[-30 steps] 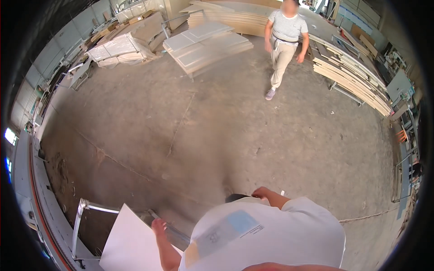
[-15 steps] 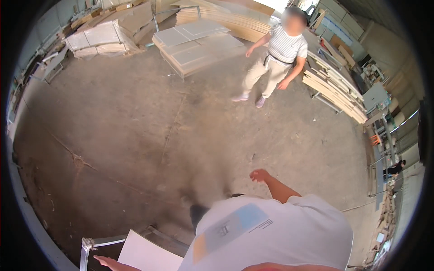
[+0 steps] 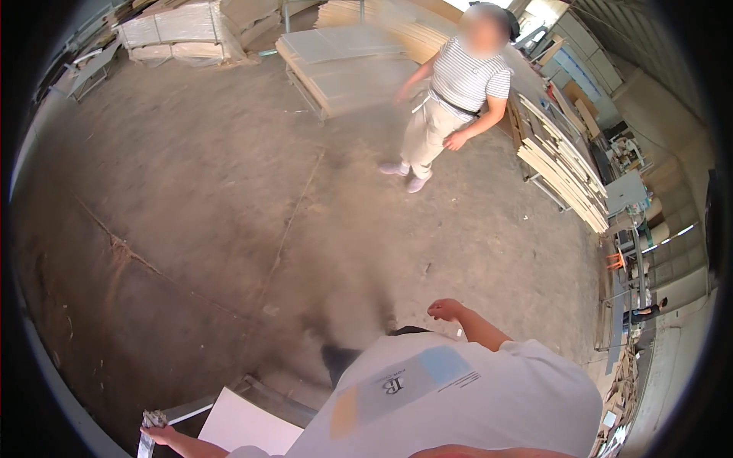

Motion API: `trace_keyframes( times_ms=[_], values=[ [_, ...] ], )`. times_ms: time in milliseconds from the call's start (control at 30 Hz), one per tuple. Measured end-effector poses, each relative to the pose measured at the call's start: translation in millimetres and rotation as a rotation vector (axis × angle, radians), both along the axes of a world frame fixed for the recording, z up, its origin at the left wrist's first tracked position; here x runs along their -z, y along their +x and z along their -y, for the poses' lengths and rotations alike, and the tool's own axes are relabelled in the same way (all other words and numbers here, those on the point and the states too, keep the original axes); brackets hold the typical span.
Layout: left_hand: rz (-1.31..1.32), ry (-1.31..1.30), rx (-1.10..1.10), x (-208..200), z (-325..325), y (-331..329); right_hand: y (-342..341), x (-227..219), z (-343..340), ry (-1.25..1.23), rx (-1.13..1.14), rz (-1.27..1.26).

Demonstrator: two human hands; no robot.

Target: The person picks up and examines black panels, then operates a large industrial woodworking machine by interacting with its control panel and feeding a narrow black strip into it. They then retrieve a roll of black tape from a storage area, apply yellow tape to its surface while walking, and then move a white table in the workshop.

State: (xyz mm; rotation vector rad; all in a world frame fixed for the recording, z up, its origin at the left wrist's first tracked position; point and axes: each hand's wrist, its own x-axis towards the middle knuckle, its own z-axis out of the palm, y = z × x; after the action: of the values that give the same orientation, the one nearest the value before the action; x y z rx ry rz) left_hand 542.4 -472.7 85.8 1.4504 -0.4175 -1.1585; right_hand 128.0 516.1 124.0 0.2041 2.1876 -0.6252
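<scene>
At the lower left, my left hand is closed on the corner of a metal frame, just below a lumpy wrapping at the corner top. Beside that forearm, a pale flat board rests on the frame, partly covered by my shirt. My right hand hangs over the concrete floor in front of me, its fingers loosely curled, and nothing shows in it.
Facing me stands a person in a striped shirt. Behind are a low stack of grey panels, wrapped boards and, at right, stacked pale boards. Another person is far right. A crack crosses the floor.
My left hand has gone from outstretched beside the frame corner to gripping it. My right hand has dropped slightly and its fingers curl. The person ahead appears closer and has turned somewhat.
</scene>
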Motion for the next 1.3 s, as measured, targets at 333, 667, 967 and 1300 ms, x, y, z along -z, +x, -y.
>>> trace_keyframes(
  times_ms=[333,667,967,1300],
  values=[
    [-0.145,-0.003,0.286,-11,-113,-30,-68,15,7,-0.106,-0.105,-0.059],
    [-0.577,-0.220,1.150,-55,-411,-50,-134,125,-150,-0.302,-0.007,0.105],
    [-0.124,0.082,0.379,-56,-748,-50,-250,140,-310,-0.264,-0.028,0.190],
    [-0.087,0.139,0.404,-68,-1095,10,-291,150,-349,-0.391,-0.399,0.181]
  ],
)
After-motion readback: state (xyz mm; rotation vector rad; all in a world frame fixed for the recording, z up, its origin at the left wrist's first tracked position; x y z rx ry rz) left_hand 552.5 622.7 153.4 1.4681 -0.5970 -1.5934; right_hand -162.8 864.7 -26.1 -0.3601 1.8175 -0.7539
